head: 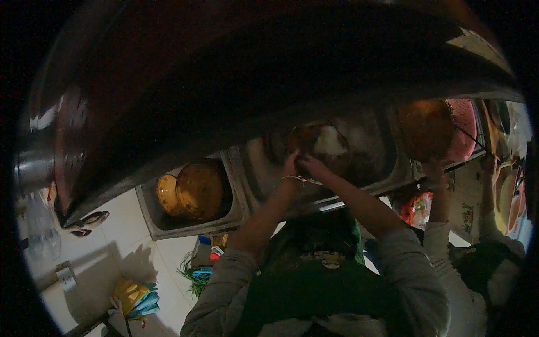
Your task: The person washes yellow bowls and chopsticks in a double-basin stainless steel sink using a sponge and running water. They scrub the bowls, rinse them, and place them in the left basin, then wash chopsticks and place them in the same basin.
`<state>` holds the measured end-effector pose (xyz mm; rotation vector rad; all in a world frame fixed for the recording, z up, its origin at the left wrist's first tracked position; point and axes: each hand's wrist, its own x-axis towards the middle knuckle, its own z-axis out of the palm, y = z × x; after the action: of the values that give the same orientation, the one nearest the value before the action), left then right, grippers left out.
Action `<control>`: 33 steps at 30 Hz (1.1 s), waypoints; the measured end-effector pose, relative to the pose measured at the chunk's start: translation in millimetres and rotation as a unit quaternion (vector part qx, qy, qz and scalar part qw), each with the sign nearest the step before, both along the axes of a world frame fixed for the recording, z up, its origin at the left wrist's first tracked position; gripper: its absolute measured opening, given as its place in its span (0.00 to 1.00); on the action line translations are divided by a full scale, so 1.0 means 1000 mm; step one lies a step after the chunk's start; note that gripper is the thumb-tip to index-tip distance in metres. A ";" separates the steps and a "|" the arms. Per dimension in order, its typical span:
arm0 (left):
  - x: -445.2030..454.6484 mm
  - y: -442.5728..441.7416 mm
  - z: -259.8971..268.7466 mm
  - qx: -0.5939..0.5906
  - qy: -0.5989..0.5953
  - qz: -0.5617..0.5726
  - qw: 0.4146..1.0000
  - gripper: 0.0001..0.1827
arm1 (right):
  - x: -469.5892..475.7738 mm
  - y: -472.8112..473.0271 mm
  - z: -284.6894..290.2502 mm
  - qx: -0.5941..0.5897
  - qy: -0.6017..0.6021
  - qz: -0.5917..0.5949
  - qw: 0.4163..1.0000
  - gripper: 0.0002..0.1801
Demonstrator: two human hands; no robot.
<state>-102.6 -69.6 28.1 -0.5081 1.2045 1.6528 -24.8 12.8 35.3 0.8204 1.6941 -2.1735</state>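
My left hand (293, 163), with a band around its wrist, is close beside my right hand (310, 165) over the large metal sink basin (252, 168). Both are at the near side of a round brown vessel (297, 135) with a pale patch inside it. The fingers are dark and blurred, so whether they grip its rim or something small cannot be told. In the smaller sink basin (147, 210) on the left lie a large round orange-brown dish (200, 189) and a smaller orange one (167, 194).
At right, a co-worker's hand (434, 168) is near a round brown vessel (425, 130) beside a pink perforated basket (465, 126). A dark overhanging surface (252, 76) covers the upper view. Yellow and blue gloves or cloths (134, 297) and green strands (193, 276) are lower left.
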 end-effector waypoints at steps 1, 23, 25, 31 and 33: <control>-0.004 -0.005 -0.005 0.025 0.055 -0.005 0.998 0.28 | 0.009 0.003 0.007 0.042 0.007 0.049 0.998 0.28; -0.109 -0.065 0.109 0.012 0.266 -0.319 0.910 0.24 | -0.121 0.023 0.129 0.614 0.354 0.326 0.626 0.23; -0.110 -0.073 0.092 0.050 0.376 -0.243 0.893 0.28 | -0.119 0.028 0.132 0.604 0.312 0.264 0.684 0.24; -0.088 -0.061 0.139 0.196 0.331 -0.048 0.922 0.24 | -0.079 0.040 0.052 0.330 0.098 -0.244 0.907 0.24; -0.080 -0.053 0.129 0.189 0.363 -0.003 0.912 0.26 | -0.072 0.035 0.007 0.051 0.156 -0.334 0.928 0.23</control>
<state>-182.6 -122.2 157.0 0.3988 1.3324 2.0852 -96.7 48.3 41.8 1.2893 1.8822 -2.7993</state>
